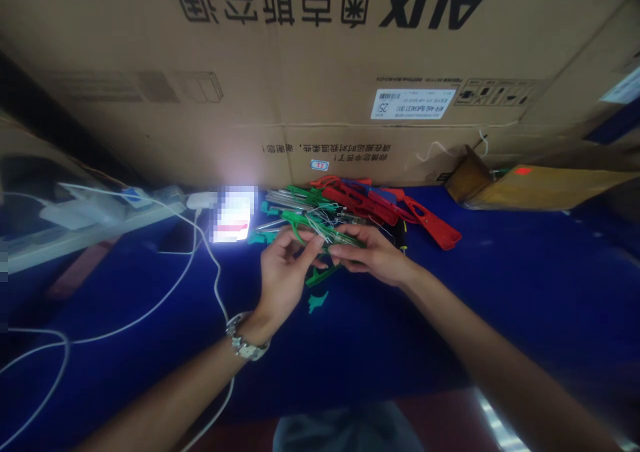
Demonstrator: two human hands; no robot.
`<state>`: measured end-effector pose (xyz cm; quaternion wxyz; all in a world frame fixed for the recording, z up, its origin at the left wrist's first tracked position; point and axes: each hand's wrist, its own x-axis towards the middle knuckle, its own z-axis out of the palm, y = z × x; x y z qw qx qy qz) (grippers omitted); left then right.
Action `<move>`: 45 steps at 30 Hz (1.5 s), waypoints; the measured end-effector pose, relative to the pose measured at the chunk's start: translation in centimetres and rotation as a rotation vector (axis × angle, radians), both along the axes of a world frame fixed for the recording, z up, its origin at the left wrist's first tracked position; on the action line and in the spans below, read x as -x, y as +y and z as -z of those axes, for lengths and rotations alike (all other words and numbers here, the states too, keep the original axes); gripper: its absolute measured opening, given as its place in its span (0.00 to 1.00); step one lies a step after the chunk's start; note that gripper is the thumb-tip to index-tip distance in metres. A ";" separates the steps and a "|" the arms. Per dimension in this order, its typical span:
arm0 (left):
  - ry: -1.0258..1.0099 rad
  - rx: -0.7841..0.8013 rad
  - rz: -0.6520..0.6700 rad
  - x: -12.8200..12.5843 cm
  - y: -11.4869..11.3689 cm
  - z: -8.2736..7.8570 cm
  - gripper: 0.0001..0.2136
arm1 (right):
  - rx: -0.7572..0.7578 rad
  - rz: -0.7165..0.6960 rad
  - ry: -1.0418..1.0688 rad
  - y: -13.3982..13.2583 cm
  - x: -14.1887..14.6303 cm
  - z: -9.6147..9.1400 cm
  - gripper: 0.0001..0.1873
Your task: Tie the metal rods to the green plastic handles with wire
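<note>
bare forearms (pixel 467 322) lead to left hand (pixel 284 269) and right hand (pixel 373 253), both pinching a green piece (pixel 301 221); red pieces (pixel 353 201) lie beyond them.

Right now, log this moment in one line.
left hand: holding green plastic piece | right hand: holding same piece | white wires: across the piece | red parts: beyond hands | teal fragment: on blue surface

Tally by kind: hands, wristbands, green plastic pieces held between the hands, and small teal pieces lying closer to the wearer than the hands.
Left hand and right hand: 2
Silver-toned wristband: 1
Held green plastic piece: 1
Small teal piece: 1
Total: 5
</note>
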<state>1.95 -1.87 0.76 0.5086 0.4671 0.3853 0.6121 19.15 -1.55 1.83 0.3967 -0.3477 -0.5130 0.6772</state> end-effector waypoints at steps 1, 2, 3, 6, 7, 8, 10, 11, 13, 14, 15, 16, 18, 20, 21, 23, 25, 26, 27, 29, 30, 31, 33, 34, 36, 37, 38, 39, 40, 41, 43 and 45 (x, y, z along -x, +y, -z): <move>-0.007 0.008 0.008 0.0 0.0 0.0 0.10 | -0.009 -0.004 -0.007 0.0 0.1 0.0 0.18; -0.018 0.021 0.019 0.0 0.0 0.0 0.10 | -0.015 -0.010 -0.011 0.0 0.1 0.0 0.18; -0.032 0.035 0.031 0.0 -0.1 0.1 0.11 | -0.019 -0.016 -0.012 0.1 0.2 0.1 0.18; -0.071 0.073 0.069 0.0 0.0 0.3 0.13 | -0.015 -0.028 -0.009 0.1 0.3 0.3 0.17; -0.081 0.077 0.076 0.0 0.0 0.4 0.13 | -0.012 -0.027 -0.008 0.2 0.3 0.3 0.17; -0.087 0.077 0.077 0.0 0.0 0.5 0.13 | -0.011 -0.025 -0.008 0.2 0.4 0.4 0.17; -0.085 0.070 0.062 0.0 0.1 0.5 0.14 | -0.011 -0.021 -0.010 0.2 0.4 0.3 0.17; -0.074 0.067 0.050 0.1 0.2 0.4 0.13 | -0.011 -0.019 -0.011 0.2 0.4 0.3 0.17; -0.038 0.057 0.029 0.2 0.3 0.2 0.12 | -0.004 -0.020 -0.012 0.1 0.3 0.1 0.17; -0.018 0.050 0.021 0.2 0.3 0.0 0.11 | 0.005 -0.019 -0.008 0.1 0.3 0.0 0.17; -0.001 0.045 0.015 0.3 0.3 -0.1 0.11 | 0.016 -0.020 -0.001 0.0 0.2 -0.1 0.17; 0.010 0.042 0.010 0.4 0.4 -0.3 0.10 | 0.032 -0.019 0.008 0.0 0.1 -0.1 0.17; 0.020 0.046 0.002 0.5 0.5 -0.6 0.10 | 0.062 -0.017 0.028 -0.1 0.0 -0.2 0.16; 0.022 0.062 -0.008 0.5 0.5 -0.7 0.10 | 0.079 -0.016 0.037 -0.1 -0.1 -0.2 0.16; 0.020 0.068 -0.015 0.5 0.5 -0.7 0.10 | 0.078 -0.015 0.038 -0.1 -0.1 -0.1 0.16; 0.013 0.072 -0.030 0.5 0.4 -0.6 0.11 | 0.067 -0.016 0.035 0.0 0.0 -0.1 0.16; 0.004 0.064 -0.049 0.4 0.3 -0.4 0.12 | 0.053 -0.009 0.022 0.0 0.2 0.0 0.17; 0.004 0.059 -0.059 0.3 0.3 -0.3 0.12 | 0.046 0.000 0.012 0.0 0.4 0.1 0.18; 0.008 0.055 -0.072 0.3 0.2 -0.2 0.12 | 0.036 0.014 0.003 0.0 0.5 0.2 0.18; 0.020 0.046 -0.093 0.2 0.1 -0.1 0.12 | 0.015 0.048 -0.008 0.1 0.7 0.4 0.19; 0.021 0.040 -0.098 0.1 0.0 -0.1 0.12 | 0.003 0.061 -0.009 0.1 0.8 0.5 0.20; 0.019 0.033 -0.100 0.1 -0.1 -0.1 0.11 | -0.007 0.070 -0.009 0.1 0.9 0.6 0.20; 0.011 0.021 -0.089 0.0 -0.1 -0.1 0.12 | -0.018 0.076 -0.014 0.1 1.0 0.7 0.20; 0.006 0.018 -0.079 0.0 -0.2 -0.1 0.12 | -0.021 0.077 -0.018 0.1 1.0 0.7 0.20; -0.007 0.018 -0.055 0.0 -0.1 -0.1 0.12 | -0.030 0.088 -0.026 0.1 0.9 0.7 0.20; -0.017 0.025 -0.038 0.0 -0.1 -0.1 0.12 | -0.035 0.094 -0.029 0.1 0.9 0.7 0.20; -0.026 0.035 -0.022 0.0 0.0 0.0 0.12 | -0.040 0.100 -0.033 0.1 0.8 0.7 0.20; -0.032 0.046 -0.007 0.0 0.0 0.0 0.12 | -0.044 0.105 -0.040 0.1 0.8 0.7 0.20; -0.032 0.056 0.005 0.0 0.1 0.0 0.12 | -0.052 0.111 -0.051 0.1 0.7 0.7 0.20; -0.025 0.064 0.016 0.1 0.2 0.1 0.11 | -0.065 0.115 -0.068 0.1 0.6 0.7 0.20; -0.004 0.072 0.029 0.1 0.3 0.2 0.11 | -0.097 0.120 -0.105 0.1 0.5 0.7 0.20; 0.011 0.068 0.032 0.1 0.4 0.3 0.11 | -0.113 0.126 -0.137 0.2 0.4 0.6 0.20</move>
